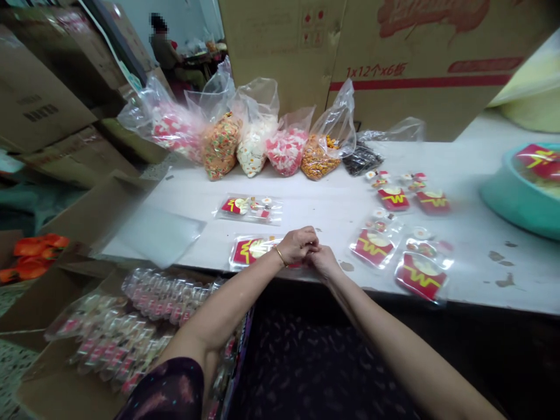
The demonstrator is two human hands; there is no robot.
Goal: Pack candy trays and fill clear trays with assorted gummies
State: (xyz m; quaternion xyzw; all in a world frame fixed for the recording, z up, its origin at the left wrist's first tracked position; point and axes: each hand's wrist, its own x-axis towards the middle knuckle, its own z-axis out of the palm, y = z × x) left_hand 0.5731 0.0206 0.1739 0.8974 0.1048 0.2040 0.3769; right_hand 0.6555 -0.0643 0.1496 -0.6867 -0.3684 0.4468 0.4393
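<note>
A clear plastic packet (245, 251) lies near the table's front edge, with a red piece marked by a yellow zigzag and a whitish part inside. My left hand (298, 244), a gold bangle at the wrist, is closed over the packet's right end. Against it, my right hand (322, 258) is closed too, the fingers of both meeting in a pinch at that end. The fingertips hide much of what they grip. Just behind lies a similar filled packet (249, 209) with small charms beside its red piece.
Bags of small coloured pieces (221, 149) line the table's back before a large carton (394, 105). Several red-and-yellow sets (371, 248) lie right, near a teal basin (503, 195). Left are clear sleeves (160, 233) and an open box of packets (118, 338). A person (168, 55) sits far back.
</note>
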